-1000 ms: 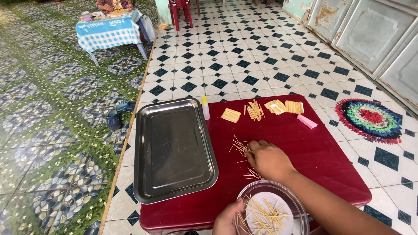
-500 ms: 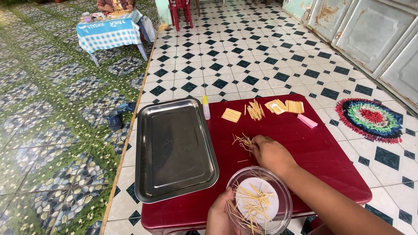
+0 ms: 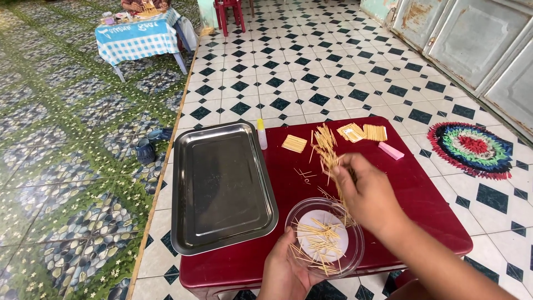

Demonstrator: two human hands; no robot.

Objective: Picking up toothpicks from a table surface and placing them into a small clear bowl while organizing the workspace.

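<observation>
- my right hand (image 3: 369, 194) hangs above the red worktop (image 3: 422, 189), its fingers (image 3: 345, 166) pinched on a small bunch of thin wooden sticks (image 3: 331, 161) that fan out upward and down toward the bowl.
- my left hand (image 3: 284, 271) cups the clear round bowl (image 3: 325, 238) from below at the near edge of the worktop; its fingers are curled under the rim, grasping it. a loose heap of sticks lies inside, too many and too tangled to count.
- i judge the sticks very light, stiff but easy to snap, and slippery against one another; a pinch near the middle of the bunch keeps them from sliding out. the bowl looks light and thin, best held under its base.
- a few stray sticks (image 3: 304, 176) lie on the worktop just beyond the bowl.
- counted: one empty metal tray (image 3: 219, 186) on the left, one small bottle with a yellow cap (image 3: 262, 134) beside it, three flat squares of glued sticks (image 3: 294, 144) along the far edge, one loose pile of sticks (image 3: 323, 136) among them, and one pink block (image 3: 391, 150).
</observation>
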